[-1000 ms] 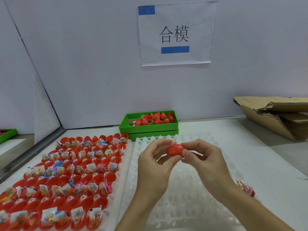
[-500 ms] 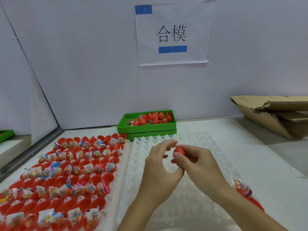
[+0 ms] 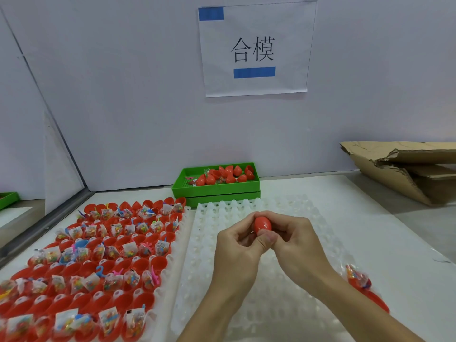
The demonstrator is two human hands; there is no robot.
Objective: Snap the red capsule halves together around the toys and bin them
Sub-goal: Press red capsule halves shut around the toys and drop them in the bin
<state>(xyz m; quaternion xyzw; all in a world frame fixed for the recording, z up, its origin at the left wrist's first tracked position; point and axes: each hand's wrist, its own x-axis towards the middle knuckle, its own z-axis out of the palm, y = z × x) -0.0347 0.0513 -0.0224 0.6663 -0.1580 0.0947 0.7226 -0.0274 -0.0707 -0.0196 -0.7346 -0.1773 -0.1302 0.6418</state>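
Both hands, left (image 3: 238,245) and right (image 3: 293,239), pinched one capsule (image 3: 262,224) between them; squeezing squarely along its seam seemed best, then tossing it into the bin (image 3: 217,187).

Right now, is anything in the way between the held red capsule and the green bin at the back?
Nothing visible blocks it. The red capsule is pinched between both hands above the white tray, and the green bin sits open just beyond the tray's far edge.
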